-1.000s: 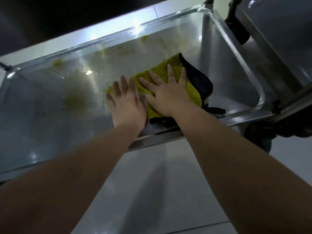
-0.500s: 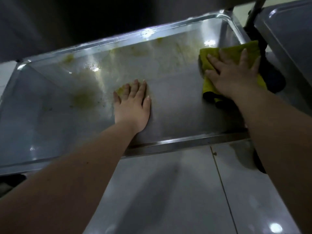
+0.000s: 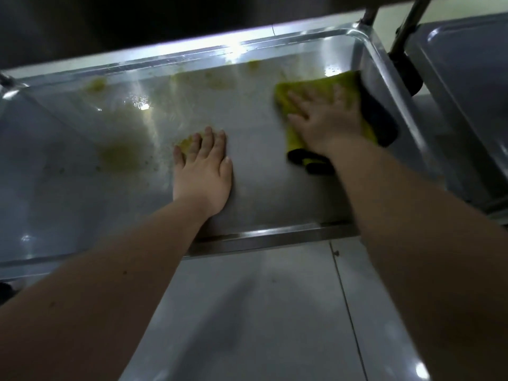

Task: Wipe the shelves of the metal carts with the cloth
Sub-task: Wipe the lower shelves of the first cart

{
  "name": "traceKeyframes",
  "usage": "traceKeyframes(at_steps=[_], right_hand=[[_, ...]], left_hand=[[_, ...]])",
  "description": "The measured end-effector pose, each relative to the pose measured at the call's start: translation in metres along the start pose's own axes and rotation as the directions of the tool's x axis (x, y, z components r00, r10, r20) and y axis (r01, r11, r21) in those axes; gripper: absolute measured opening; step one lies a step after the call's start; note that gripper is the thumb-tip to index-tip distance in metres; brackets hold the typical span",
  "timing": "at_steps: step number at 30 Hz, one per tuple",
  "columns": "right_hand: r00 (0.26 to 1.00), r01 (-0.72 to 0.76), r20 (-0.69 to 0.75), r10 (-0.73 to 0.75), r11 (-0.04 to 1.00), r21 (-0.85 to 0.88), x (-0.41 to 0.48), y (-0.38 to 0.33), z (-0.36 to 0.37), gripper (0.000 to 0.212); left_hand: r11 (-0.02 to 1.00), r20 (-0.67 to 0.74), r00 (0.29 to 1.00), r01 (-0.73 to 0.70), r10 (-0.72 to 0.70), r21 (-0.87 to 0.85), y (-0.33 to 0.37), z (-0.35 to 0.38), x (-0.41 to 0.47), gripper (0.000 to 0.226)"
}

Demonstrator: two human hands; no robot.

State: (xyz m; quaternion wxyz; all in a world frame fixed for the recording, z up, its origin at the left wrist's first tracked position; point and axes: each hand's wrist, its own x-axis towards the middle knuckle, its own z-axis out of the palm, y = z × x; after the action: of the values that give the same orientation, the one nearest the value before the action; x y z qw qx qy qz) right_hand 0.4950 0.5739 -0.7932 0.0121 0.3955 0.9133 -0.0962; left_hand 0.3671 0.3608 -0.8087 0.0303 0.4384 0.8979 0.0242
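While yellow-green smears (image 3: pixel 118 158) spread over the left and far parts of the shelf (image 3: pixel 261 174), a second cart (image 3: pixel 467 86) stands close on the right. The right hand (image 3: pixel 327 119) lies flat, fingers spread, on the cloth (image 3: pixel 316 86), nearer the far-right corner than before. The left hand (image 3: pixel 203 171) stays flat mid-shelf, holding nothing.

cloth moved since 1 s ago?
Yes. The cloth slid right under the right hand, away from the planted left hand, and now sits against the shelf's right rim.
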Motion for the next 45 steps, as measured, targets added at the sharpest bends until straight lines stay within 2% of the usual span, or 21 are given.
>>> traceKeyframes(at_steps=[3, 6, 8, 10, 12, 14, 16, 18, 22, 24, 28, 30, 33, 36, 38, 41, 45], right_hand=[[0.974, -0.228, -0.006, 0.228, 0.973, -0.031, 0.001, 0.057, -0.012, 0.055], [0.951, -0.31, -0.005, 0.311, 0.948, -0.068, 0.004, 0.042, -0.009, 0.056], [0.971, -0.237, -0.01, 0.237, 0.97, -0.044, 0.006, -0.001, -0.003, 0.055], [0.999, -0.037, 0.014, 0.038, 0.999, -0.016, 0.002, -0.061, 0.008, 0.054], [0.989, 0.143, 0.035, -0.143, 0.99, -0.013, -0.009, -0.118, 0.021, 0.052], [0.977, 0.203, 0.061, -0.203, 0.979, 0.005, -0.012, -0.142, 0.026, 0.051], [0.973, 0.221, 0.066, -0.222, 0.975, 0.016, -0.007, -0.126, 0.023, 0.051], [0.986, 0.165, 0.024, -0.165, 0.986, 0.009, -0.002, -0.087, 0.019, 0.052], [0.99, -0.142, -0.013, 0.143, 0.99, 0.008, -0.013, 0.02, 0.002, 0.054], [0.978, -0.208, 0.002, 0.208, 0.977, -0.048, -0.034, 0.047, -0.004, 0.054], [0.956, -0.292, -0.03, 0.292, 0.956, -0.029, -0.09, 0.01, 0.007, 0.055], [0.982, -0.186, -0.04, 0.185, 0.983, 0.0, -0.114, -0.041, 0.018, 0.056], [0.999, 0.038, -0.003, -0.038, 0.999, 0.003, -0.13, -0.121, 0.038, 0.057], [1.0, 0.031, 0.0, -0.031, 0.999, -0.012, -0.126, -0.142, 0.044, 0.056], [1.0, 0.019, -0.024, -0.02, 0.999, -0.03, -0.126, -0.138, 0.045, 0.055], [1.0, 0.006, -0.029, -0.007, 0.999, -0.036, -0.127, -0.134, 0.045, 0.053], [1.0, -0.018, 0.003, 0.018, 0.999, -0.051, -0.126, -0.136, 0.045, 0.054]], left_hand=[[1.0, -0.003, 1.0, 0.003, -0.003, -0.004, 0.0, 0.002, -0.001, 0.057], [1.0, -0.001, 1.0, 0.008, -0.008, 0.004, 0.001, 0.002, -0.003, 0.057], [1.0, 0.002, 1.0, 0.01, -0.01, 0.003, 0.002, 0.002, -0.004, 0.058], [1.0, -0.004, 1.0, 0.009, -0.009, 0.007, 0.001, 0.002, -0.003, 0.058], [1.0, 0.002, 1.0, 0.014, -0.014, 0.014, -0.001, 0.002, -0.003, 0.061], [0.999, 0.006, 1.0, 0.029, -0.029, 0.02, -0.003, 0.0, -0.003, 0.063], [1.0, 0.002, 1.0, 0.029, -0.029, 0.008, -0.002, -0.001, -0.004, 0.062], [1.0, -0.007, 1.0, 0.006, -0.006, -0.003, 0.0, -0.001, -0.004, 0.059], [1.0, -0.013, 1.0, 0.004, -0.005, -0.021, 0.001, 0.0, -0.002, 0.057], [1.0, -0.024, 1.0, 0.005, -0.005, -0.025, 0.001, 0.0, -0.002, 0.057], [1.0, -0.019, 1.0, 0.018, -0.018, -0.026, 0.004, 0.002, -0.005, 0.057], [1.0, -0.011, 1.0, 0.015, -0.016, -0.027, 0.003, 0.002, -0.005, 0.057], [0.988, -0.02, 1.0, 0.016, -0.019, -0.153, -0.004, -0.004, -0.004, 0.056], [0.899, -0.077, 0.997, -0.015, -0.021, -0.438, -0.012, -0.013, -0.008, 0.053], [0.858, -0.118, 0.993, -0.074, 0.016, -0.508, -0.027, -0.021, -0.013, 0.053], [0.938, -0.123, 0.987, -0.134, 0.099, -0.32, -0.075, -0.031, -0.016, 0.055], [0.995, 0.008, 0.996, -0.09, 0.09, -0.037, -0.149, -0.032, -0.027, 0.054]])
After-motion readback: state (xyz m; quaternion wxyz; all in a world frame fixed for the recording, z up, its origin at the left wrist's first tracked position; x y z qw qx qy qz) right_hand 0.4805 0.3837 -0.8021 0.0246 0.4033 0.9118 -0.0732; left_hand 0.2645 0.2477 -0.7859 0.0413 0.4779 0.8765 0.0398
